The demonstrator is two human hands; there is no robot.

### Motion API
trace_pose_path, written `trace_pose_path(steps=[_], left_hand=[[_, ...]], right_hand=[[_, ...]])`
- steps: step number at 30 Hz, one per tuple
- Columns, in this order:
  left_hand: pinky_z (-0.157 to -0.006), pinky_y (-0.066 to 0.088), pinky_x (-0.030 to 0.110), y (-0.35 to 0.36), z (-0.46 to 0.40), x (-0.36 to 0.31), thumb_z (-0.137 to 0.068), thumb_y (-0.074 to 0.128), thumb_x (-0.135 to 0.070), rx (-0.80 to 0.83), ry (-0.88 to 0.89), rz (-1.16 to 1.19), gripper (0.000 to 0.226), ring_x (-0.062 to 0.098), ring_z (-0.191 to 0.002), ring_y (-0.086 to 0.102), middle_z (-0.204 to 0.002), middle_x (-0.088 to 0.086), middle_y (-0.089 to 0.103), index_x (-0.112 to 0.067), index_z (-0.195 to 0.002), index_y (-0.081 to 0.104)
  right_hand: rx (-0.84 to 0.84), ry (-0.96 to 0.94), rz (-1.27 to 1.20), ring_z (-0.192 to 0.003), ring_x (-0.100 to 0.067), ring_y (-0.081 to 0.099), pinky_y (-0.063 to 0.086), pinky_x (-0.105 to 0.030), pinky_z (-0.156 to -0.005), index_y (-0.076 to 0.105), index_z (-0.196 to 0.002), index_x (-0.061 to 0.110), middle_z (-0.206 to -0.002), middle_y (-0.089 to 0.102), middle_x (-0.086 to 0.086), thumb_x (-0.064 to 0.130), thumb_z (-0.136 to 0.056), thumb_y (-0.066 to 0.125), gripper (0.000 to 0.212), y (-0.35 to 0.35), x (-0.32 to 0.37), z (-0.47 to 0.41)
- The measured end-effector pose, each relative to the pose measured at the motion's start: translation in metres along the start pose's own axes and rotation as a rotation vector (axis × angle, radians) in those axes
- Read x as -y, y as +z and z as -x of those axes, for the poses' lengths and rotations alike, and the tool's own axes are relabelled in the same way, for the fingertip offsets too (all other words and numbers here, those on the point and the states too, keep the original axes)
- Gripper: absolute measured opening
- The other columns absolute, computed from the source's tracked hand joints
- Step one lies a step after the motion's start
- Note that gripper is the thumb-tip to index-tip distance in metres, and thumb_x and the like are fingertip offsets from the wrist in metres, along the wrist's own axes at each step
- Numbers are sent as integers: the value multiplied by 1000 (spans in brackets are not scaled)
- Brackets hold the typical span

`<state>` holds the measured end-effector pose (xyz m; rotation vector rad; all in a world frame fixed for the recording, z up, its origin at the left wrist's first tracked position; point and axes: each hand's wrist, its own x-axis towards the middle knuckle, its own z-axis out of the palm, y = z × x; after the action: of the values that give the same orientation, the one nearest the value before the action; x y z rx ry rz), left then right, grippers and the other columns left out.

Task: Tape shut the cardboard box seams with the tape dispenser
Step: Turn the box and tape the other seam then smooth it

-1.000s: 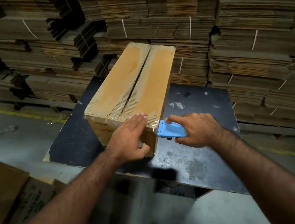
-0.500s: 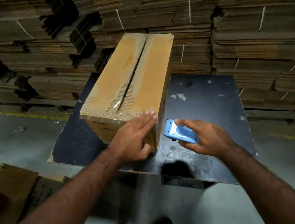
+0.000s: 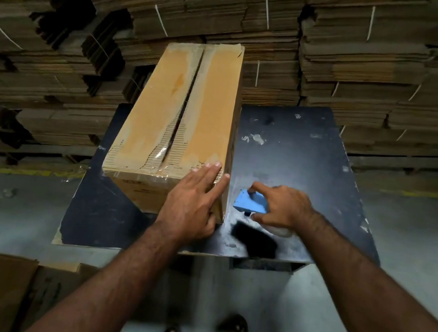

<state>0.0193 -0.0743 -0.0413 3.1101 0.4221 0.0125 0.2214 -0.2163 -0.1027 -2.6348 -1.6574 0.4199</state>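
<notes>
While the left hand (image 3: 192, 204) presses flat, fingers straight, on the near right corner of the cardboard box (image 3: 179, 121) (standing on the black tabletop (image 3: 312, 156)), the right hand (image 3: 282, 210) pinches the blue tape dispenser (image 3: 249, 205) just right of it.

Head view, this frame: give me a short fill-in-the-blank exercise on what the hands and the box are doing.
1. The left hand rests flat on the near right corner of the cardboard ____.
2. The right hand holds a tape dispenser whose colour is ____.
3. The box stands on a ____ table.
4. The slit along the middle of the box top is ____, with no tape over most of it.

Missing words: box; blue; black; open
</notes>
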Motion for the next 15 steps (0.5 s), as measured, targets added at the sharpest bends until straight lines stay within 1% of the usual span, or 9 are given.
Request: trace_pose_path(steps=[2, 3, 5, 6, 9, 11, 13, 14, 15], left_hand=[[-118, 32, 51, 3, 0, -1, -74, 50, -33, -17, 8, 17, 83, 33, -148, 30, -163, 17, 28, -13, -154, 37], [-117, 33, 51, 5, 0, -2, -74, 50, -32, -32, 1, 30, 83, 34, -148, 32, -162, 17, 29, -12, -153, 39], [-118, 32, 51, 6, 0, -2, -74, 50, -32, -53, -14, 42, 83, 32, -148, 31, -162, 16, 29, -13, -154, 38], [-119, 31, 51, 7, -1, -3, -74, 50, -32, -61, -20, 47, 83, 31, -149, 29, -163, 15, 28, -14, -154, 37], [-121, 27, 50, 9, -3, -9, -74, 49, -33, -91, -46, 68, 84, 30, -150, 28, -163, 13, 27, -15, -155, 36], [-124, 19, 45, 6, -7, -17, -76, 53, -34, -96, -71, 53, 84, 29, -151, 24, -164, 12, 25, -15, -156, 34], [-123, 10, 41, 2, -11, -24, -80, 59, -34, -81, -94, 42, 86, 27, -153, 18, -166, 11, 18, -16, -158, 29], [-123, 7, 40, 1, -11, -26, -80, 61, -34, -78, -100, 47, 87, 27, -154, 15, -167, 11, 15, -17, -158, 27], [-123, 6, 39, 0, -11, -25, -79, 61, -34, -70, -98, 55, 88, 27, -154, 13, -168, 11, 13, -18, -158, 27]], right_hand=[[-17, 203, -33, -98, -32, 64, 48, -39, -75, 39, -131, 38, -114, 64, -5, 70, -77, 55, 65, 24, -4, 0], [-37, 301, -34, -99, -34, 63, 47, -39, -75, 37, -136, 35, -116, 61, -8, 68, -79, 54, 67, 34, -5, 0], [-71, 465, -43, -104, -35, 61, 46, -40, -76, 32, -142, 29, -121, 55, -12, 55, -85, 52, 66, 50, -5, 0], [-75, 519, -39, -108, -34, 59, 46, -41, -81, 30, -145, 26, -125, 53, -13, 46, -87, 53, 66, 57, -6, 0], [-77, 572, 22, -119, -31, 54, 44, -40, -92, 25, -151, 14, -139, 48, -16, 27, -90, 52, 67, 87, -7, 4], [-51, 552, 5, -122, -33, 53, 45, -42, -92, 18, -155, 10, -146, 43, -20, 19, -93, 47, 69, 101, -4, 8], [3, 528, -56, -125, -32, 51, 46, -42, -93, 11, -157, 11, -149, 39, -20, 19, -94, 47, 73, 102, -2, 11], [28, 526, -88, -126, -32, 50, 45, -41, -95, 11, -157, 12, -148, 40, -19, 23, -93, 50, 76, 96, 0, 14], [32, 536, -117, -126, -32, 50, 44, -40, -97, 16, -156, 14, -146, 43, -17, 27, -91, 54, 77, 86, 1, 16]])
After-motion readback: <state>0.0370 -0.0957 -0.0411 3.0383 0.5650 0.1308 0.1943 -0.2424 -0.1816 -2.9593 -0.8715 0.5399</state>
